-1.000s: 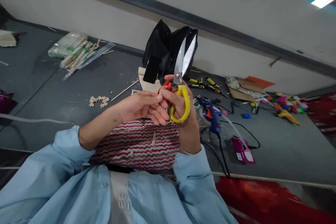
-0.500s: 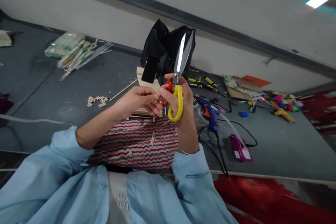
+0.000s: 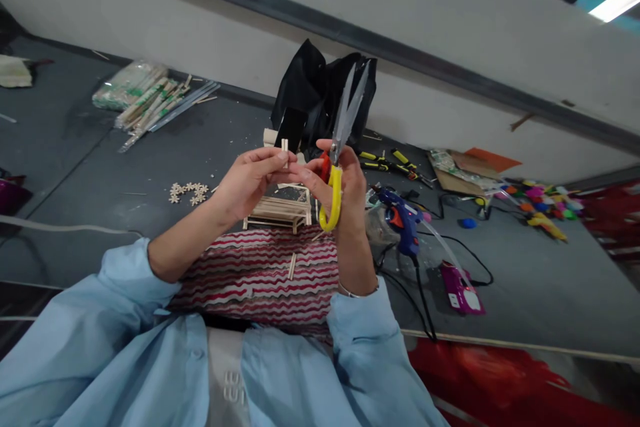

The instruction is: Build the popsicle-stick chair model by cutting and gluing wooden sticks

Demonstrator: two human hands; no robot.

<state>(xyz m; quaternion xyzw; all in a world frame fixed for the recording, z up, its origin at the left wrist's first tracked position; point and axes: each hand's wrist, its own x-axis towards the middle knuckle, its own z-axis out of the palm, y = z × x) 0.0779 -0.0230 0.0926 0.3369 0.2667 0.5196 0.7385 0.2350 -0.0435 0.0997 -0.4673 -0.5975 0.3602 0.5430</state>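
Between the thumb and fingers of my left hand (image 3: 250,177) are short wooden sticks (image 3: 285,145), held upright side by side. My right hand (image 3: 345,180) is closed around the red and yellow handles of a pair of scissors (image 3: 343,120). The blades point up and stand slightly apart. My two hands meet at the fingertips. Just below them a small frame of wooden sticks (image 3: 275,208) rests on the table, partly hidden by my hands. Nearer to me, two short stick pieces (image 3: 292,267) lie on a red striped cloth (image 3: 240,280).
A blue glue gun (image 3: 406,223) with black cables lies to the right, near a purple box (image 3: 461,288). Yellow-black pliers (image 3: 400,163) and coloured pompoms (image 3: 545,197) are farther off. Wooden flower shapes (image 3: 189,192) and packaged sticks (image 3: 150,107) are at left; a black bag (image 3: 300,80) stands behind.
My left hand has risen slightly and turned, bringing the short sticks upright into sight. The stick frame below shows more. The scissors have stayed in my right hand.
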